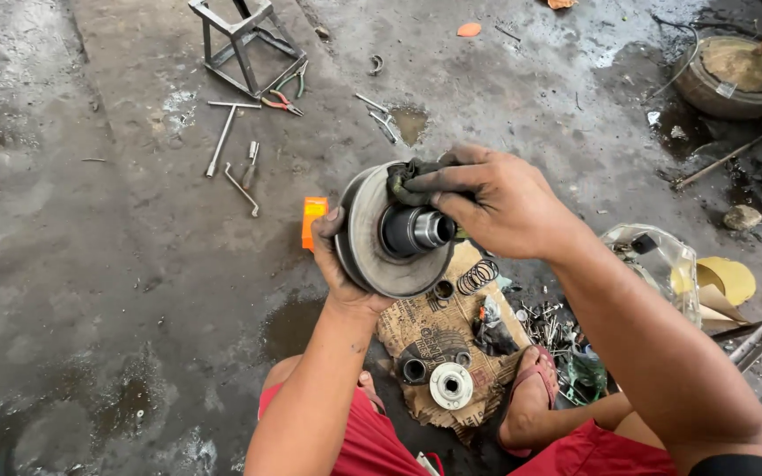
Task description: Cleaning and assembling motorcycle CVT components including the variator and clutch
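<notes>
I see wet, grimy concrete floor all round; over a torn cardboard sheet strewn with small metal parts, my left hand grips the rim of a round steel pulley disc. My right hand pinches a greasy dark rag against its face, above the shiny hub; a coiled spring lies just beneath.

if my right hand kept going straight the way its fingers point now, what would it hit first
Your right hand points left, its fingers already pressing a dark rag against the round metal pulley disc that your left hand holds. So it would meet the rag, then the disc face behind it. Depth beyond that is unclear.
</notes>
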